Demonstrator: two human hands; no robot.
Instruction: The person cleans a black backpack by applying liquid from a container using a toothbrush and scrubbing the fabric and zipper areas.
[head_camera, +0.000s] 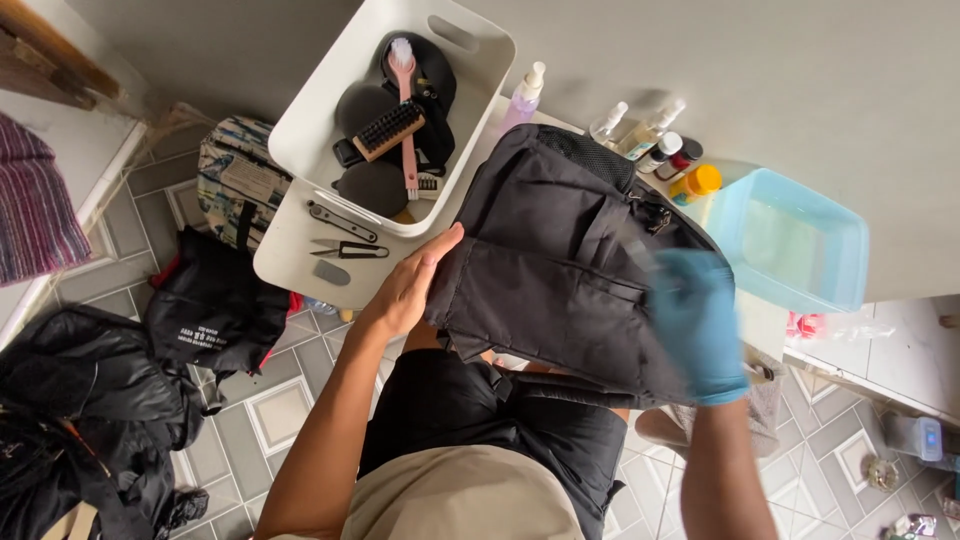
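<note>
- Bag first: a black fabric backpack with pockets and zip flaps (560, 260) is held up off the white surface (290, 255), in front of the person's lap, its pocketed face turned up toward the camera.
- The bare left hand (410, 285) lies flat and nearly fully open against the backpack's left edge, fingers stretched along the fabric, steadying rather than clenching it.
- The right hand (695, 320), in a blue rubber glove, presses on the backpack's right side; it is blurred, so I cannot tell whether it grips the fabric or only rubs over it.
- Judged from this, work on the backpack's outside looks under way and not finished: the bag is in both hands, not set down.
- Tools look unused at this instant: a wooden-backed bristle brush (388, 130) and a pink long-handled brush (407, 110) lie in the white plastic bin (320, 120), apart from both hands.
- Small black scissors (350, 250) and a dark metal clip-like tool (342, 222) rest on the surface just beside the bin.
- A pale blue plastic basin (800, 240) sits to the right, close to the gloved hand; spray bottles (640, 130) and small jars stand behind the bag.
- More black bags (215, 305) lie on the tiled floor at the left, seemingly not yet taken up.
</note>
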